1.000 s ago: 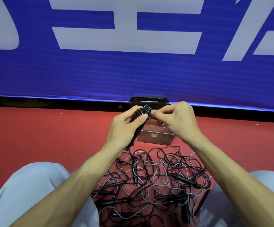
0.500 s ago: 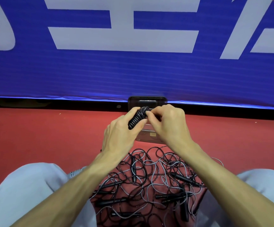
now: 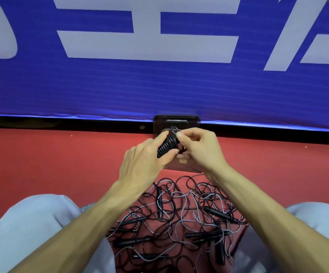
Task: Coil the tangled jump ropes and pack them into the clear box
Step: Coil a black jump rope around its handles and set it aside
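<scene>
While both hands meet in mid-air over the red floor (image 3: 51, 158), we log the following.

Left hand (image 3: 146, 164): it grips the coiled jump rope (image 3: 166, 144), a tight black winding. The thumb sits under the lower end and the index finger lies along the upper side. The coil is tilted, its upper end pointing away from the person.

Right hand (image 3: 201, 150): it meets the coil's upper end from the right. Thumb and index fingertip pinch a small loop of cord sticking out there, and the remaining fingers are curled in toward the palm.

Position of the coil: it is between the two hands, touching both and raised off the floor. In this view it overlaps the clear box (image 3: 176, 121).

Clear box: it stands on the floor against the base of the blue banner (image 3: 159, 85), just beyond the hands, which hide much of it. We cannot tell what it holds.

Tangled jump ropes (image 3: 179, 219): these lie in a loose heap on the floor, nearer the person than the box, between the two pale trouser legs (image 3: 32, 229). Black and grey cords cross one another. Several black handles (image 3: 219, 214) lie among them at differing angles. The forearms pass above the heap.
</scene>
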